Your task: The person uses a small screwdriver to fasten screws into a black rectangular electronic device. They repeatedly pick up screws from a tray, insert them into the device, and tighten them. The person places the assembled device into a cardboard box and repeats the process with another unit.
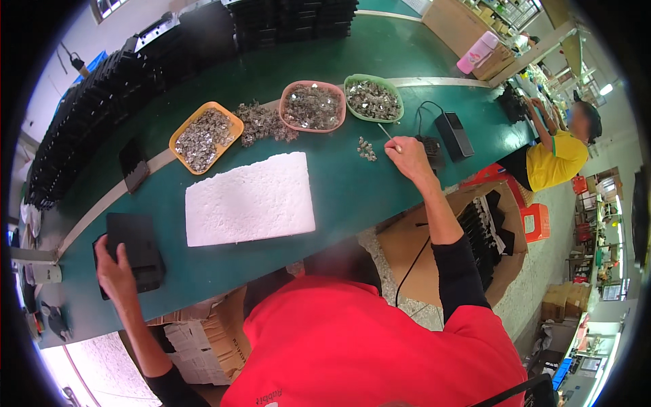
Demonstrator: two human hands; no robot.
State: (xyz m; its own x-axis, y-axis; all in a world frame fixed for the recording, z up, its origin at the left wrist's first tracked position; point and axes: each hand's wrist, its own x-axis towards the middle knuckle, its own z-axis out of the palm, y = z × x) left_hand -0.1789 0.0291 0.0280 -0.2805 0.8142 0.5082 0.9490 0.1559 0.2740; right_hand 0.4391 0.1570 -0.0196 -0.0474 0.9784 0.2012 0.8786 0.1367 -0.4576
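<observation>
Black flat parts (139,249) sit stacked at about eight o'clock on the green bench (339,197), and the left hand (114,270) lies over their near edge, fingers curled onto them; whether it truly clamps them I cannot tell. The right hand (407,154), out toward two o'clock, pinches a thin stick-like tool (386,133) whose tip points to a small heap of metal bits (367,149). Beyond, at twelve o'clock, stand an orange tray (178,136), a pink bowl (290,91) and a green bowl (352,83), all filled with the same bits. A white foam sheet (251,197) lies between the hands. With the stack so near the bench edge, a careless pull could tip it to the floor; a jerky tool could scatter the loose bits.
</observation>
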